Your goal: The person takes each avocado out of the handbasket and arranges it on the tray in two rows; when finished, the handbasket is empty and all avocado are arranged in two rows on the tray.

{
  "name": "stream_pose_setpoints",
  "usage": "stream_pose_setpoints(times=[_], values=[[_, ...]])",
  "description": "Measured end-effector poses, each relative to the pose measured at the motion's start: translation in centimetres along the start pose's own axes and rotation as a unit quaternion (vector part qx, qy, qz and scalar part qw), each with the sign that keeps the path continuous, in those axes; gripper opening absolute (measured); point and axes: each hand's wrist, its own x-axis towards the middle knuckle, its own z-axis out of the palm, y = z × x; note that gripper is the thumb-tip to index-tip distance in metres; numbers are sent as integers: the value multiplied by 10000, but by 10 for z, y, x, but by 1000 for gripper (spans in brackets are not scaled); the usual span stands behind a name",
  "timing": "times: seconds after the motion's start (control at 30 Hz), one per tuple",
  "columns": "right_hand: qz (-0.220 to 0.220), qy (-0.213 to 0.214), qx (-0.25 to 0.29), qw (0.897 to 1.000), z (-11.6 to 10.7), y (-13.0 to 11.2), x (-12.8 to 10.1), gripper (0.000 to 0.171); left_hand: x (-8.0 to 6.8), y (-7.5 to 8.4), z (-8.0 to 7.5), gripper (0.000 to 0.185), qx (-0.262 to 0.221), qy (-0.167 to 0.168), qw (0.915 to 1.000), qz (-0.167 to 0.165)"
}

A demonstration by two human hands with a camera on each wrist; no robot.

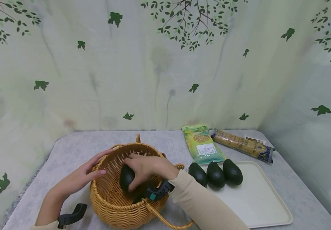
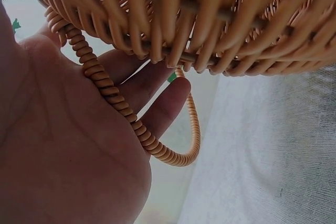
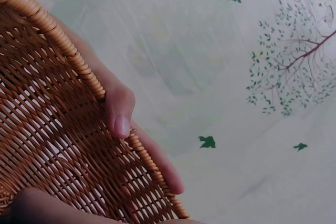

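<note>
A round wicker basket (image 1: 107,204) stands at the front middle of the grey table. My right hand (image 1: 142,168) reaches into it from the right and grips a dark green avocado (image 1: 126,177) low inside. My left hand (image 1: 96,164) rests on the basket's left rim with straight fingers, its thumb lying over the rim. In the left wrist view the open palm (image 2: 68,145) sits beside the basket wall (image 2: 210,19), and the coiled handle (image 2: 115,103) lies across it. The right wrist view shows the left thumb (image 3: 119,116) over the rim of the basket (image 3: 47,129).
A cream tray (image 1: 257,198) lies to the right of the basket with three avocados (image 1: 215,174) in a row at its far left corner. Behind it lie a green snack packet (image 1: 202,143) and a long pasta packet (image 1: 243,145). Leaf-print curtains close the back and sides.
</note>
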Motion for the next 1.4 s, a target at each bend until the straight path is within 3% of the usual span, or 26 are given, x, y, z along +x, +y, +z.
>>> stream_pose_setpoints(times=[0.73, 1.4], values=[[-497, 430, 589, 9961, -9, 0, -12, 86, -1, 0, 0, 63, 50, 9, 9999, 133], [-946, 867, 1045, 9862, -20, -1, -40, 87, 0, -3, 0, 62, 155, 84, 9998, 32]])
